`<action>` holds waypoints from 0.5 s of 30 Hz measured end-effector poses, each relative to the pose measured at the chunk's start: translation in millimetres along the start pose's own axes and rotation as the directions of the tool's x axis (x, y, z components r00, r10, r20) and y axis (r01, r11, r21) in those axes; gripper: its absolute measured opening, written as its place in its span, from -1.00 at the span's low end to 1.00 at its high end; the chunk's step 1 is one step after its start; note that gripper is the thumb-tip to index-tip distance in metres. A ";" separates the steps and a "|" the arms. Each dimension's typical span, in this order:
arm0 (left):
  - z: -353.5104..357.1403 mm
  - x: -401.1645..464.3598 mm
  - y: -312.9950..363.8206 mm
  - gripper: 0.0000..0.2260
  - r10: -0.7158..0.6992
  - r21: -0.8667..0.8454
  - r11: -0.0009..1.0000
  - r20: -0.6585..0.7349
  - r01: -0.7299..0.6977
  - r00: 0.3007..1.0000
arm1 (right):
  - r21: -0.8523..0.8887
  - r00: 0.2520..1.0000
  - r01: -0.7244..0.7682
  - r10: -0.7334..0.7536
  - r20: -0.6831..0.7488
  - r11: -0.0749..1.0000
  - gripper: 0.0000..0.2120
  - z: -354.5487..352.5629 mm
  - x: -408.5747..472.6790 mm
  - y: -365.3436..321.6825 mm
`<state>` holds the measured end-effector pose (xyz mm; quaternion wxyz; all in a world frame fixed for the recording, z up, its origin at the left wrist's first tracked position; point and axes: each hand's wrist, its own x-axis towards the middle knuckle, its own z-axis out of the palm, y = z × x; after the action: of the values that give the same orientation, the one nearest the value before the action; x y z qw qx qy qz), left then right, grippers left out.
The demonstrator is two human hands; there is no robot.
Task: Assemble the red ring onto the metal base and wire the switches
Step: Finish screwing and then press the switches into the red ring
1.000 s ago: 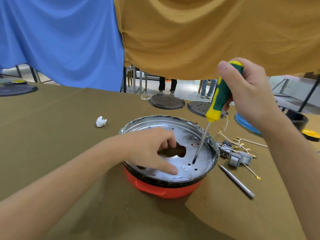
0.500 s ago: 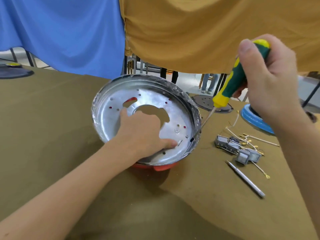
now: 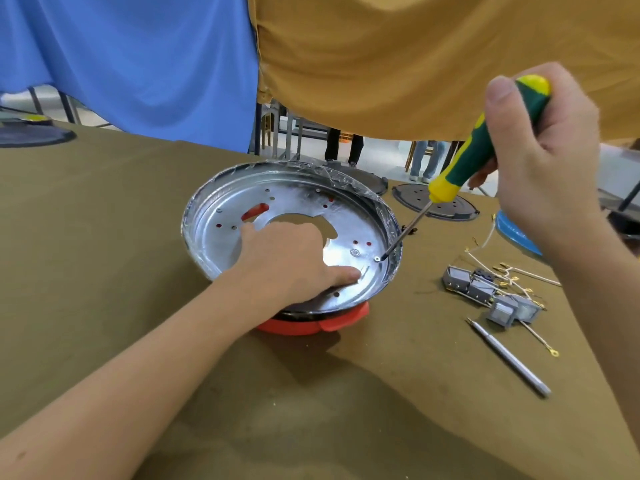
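Over base (image 3: pixel 221 233), right hand (image 3: pixel 540 157) angles screwdriver (image 3: pixel 481 147) down.

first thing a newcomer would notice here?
The shiny metal base at table centre, tilted on the red ring, with the left hand pressing inside it. Next, the right hand gripping a green-yellow screwdriver, tip on a screw near the base's right rim.

Shiny metal base (image 3: pixel 221 233) – glossy red plastic ring (image 3: pixel 311 326), matt cloth table (image 3: pixel 104 209)

Metal base (image 3: pixel 214 233) sits on the ring (image 3: pixel 304 325) at centre frame (switches (image 3: pixel 491 296) lie to its right).
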<state>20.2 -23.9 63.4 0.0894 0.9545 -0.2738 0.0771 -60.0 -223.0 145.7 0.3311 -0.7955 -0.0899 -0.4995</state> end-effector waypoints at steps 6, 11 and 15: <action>-1.0 3.0 -2.0 -0.52 0.085 -0.027 0.996 0.017 -0.085 0.996 | 0.013 0.998 0.017 -0.016 -0.054 1.000 -0.79 3.9 0.3 0.8; -17.3 7.1 -25.4 -0.41 0.291 -0.124 0.956 0.333 -0.264 0.897 | 0.031 0.994 0.007 -0.003 -0.106 0.999 -0.80 0.2 3.6 2.3; -12.8 6.7 -29.3 -0.40 0.362 -0.219 0.929 0.384 -0.297 0.849 | -0.004 0.998 -0.011 0.011 -0.064 1.000 -0.79 1.6 1.8 7.0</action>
<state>40.4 -0.2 73.4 0.0863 0.8776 -0.4516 -0.1357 -54.6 -227.8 143.7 0.3347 -0.7804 -0.0735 -0.5230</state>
